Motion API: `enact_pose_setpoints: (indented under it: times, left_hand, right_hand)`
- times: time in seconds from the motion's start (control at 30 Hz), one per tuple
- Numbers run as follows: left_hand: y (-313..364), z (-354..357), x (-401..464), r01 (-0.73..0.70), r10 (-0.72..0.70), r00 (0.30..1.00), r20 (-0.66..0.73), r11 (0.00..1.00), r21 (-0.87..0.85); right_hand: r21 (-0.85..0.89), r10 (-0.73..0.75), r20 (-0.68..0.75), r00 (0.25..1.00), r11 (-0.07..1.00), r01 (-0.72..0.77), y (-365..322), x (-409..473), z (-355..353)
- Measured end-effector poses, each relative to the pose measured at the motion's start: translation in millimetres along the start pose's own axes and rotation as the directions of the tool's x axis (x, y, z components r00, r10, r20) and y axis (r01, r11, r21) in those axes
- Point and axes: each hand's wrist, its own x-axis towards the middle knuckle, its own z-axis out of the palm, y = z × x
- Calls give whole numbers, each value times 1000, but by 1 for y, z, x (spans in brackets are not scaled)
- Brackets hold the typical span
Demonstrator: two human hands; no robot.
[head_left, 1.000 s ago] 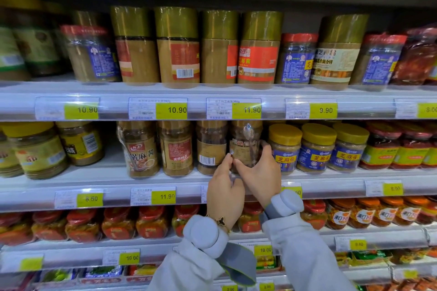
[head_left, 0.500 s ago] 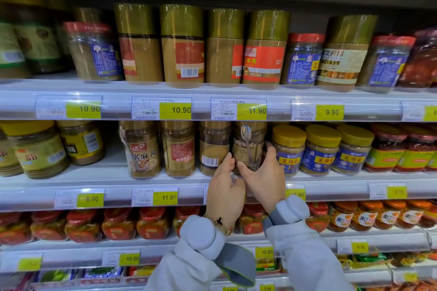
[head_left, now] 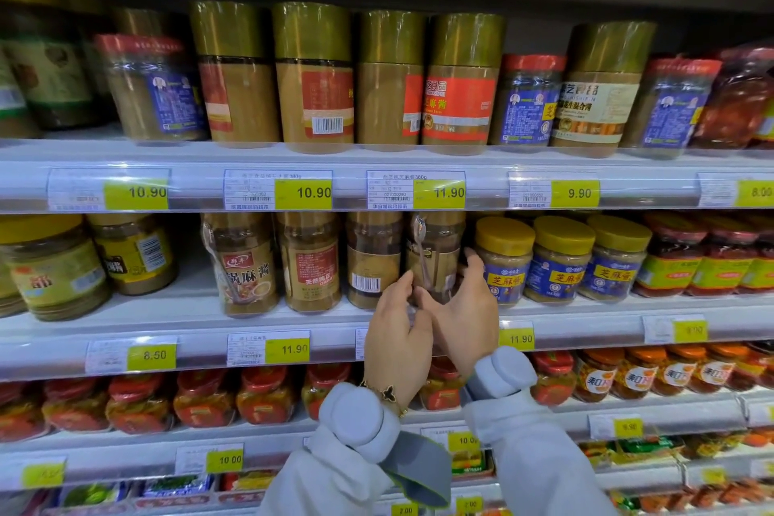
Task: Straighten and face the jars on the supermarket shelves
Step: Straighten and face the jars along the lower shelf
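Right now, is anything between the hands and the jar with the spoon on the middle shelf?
Nothing visible. The left hand and right hand flank the spoon jar, their fingers at its sides.

Both hands on a brown jar at the middle shelf

The left hand (head_left: 396, 333) and right hand (head_left: 469, 316) cup the lower part of a clear brown jar (head_left: 435, 251) with a spoon taped on, near the front edge of the middle shelf (head_left: 188, 341), just left of three yellow-lidded jars (head_left: 559, 260)
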Motion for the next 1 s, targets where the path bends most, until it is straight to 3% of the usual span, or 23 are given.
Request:
enact_pose_setpoints:
  times: [0.17, 0.43, 0.63, 0.87, 1.0]
  left_hand:
    - [-1, 3, 1, 17, -17, 1000, -25, 1000, -2]
    - [-4, 5, -2, 35, -36, 999, -34, 999, -15]
    - [-4, 5, 0, 50, -50, 999, 8, 999, 18]
    - [-3, 8, -3, 24, -23, 999, -30, 999, 33]
    - [-5, 6, -1, 38, -37, 999, -19, 999, 11]
  right_hand:
    - [11, 22, -38, 999, 1000, -21, 0, 0, 3]
    - [-20, -29, 86, 996, 999, 31, 5, 0, -1]
    - [39, 29, -20, 999, 999, -28, 3, -2, 2]
    - [4, -75, 57, 996, 997, 75, 8, -2, -1]
    - [-11, -44, 47, 998, 999, 45, 11, 4, 1]
